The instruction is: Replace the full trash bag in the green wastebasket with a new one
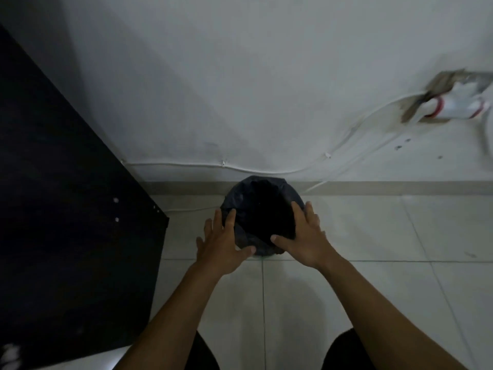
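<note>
A black trash bag (262,190) covers the round wastebasket standing on the floor against the wall; the bag is folded over the rim and hides the basket's green sides. The inside looks dark, and I cannot tell what it holds. My left hand (221,241) lies on the near left rim with fingers spread flat on the bag. My right hand (302,233) rests on the near right rim, fingers spread, thumb pointing inward over the bag's edge. Neither hand is closed around the plastic.
A black cabinet side (66,209) stands close on the left. White cables (224,165) run along the wall base behind the basket. A broken wall opening with pipes (453,102) is at the upper right. Pale floor tiles (373,236) spread to the right and toward me.
</note>
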A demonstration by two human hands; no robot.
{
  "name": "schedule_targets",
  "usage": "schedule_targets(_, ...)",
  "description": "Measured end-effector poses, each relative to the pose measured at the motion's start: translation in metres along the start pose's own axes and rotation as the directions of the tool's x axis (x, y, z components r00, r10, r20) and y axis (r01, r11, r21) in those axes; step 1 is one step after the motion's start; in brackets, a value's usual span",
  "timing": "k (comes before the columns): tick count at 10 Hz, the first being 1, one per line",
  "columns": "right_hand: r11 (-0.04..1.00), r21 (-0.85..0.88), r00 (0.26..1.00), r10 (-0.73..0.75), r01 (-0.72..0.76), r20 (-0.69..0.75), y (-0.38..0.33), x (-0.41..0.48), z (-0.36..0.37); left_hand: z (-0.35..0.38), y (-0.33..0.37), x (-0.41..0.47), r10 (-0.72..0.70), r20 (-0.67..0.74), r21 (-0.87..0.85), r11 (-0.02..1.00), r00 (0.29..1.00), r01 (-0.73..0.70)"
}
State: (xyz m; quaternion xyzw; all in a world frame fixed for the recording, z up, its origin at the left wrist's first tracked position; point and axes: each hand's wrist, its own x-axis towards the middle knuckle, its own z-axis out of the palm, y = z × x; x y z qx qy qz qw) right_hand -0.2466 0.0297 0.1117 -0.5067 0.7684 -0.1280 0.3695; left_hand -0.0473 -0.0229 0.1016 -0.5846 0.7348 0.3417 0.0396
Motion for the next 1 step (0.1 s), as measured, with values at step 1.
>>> schedule_targets(1,1.000,-0.017,0.999,-0.008,0.007,-0.035,-0.0492,-0.0345,-0.0550,-0.0612,0.0356,-0.0303,0.013,-0.078,-0.020,1.000,0.997,-0.015)
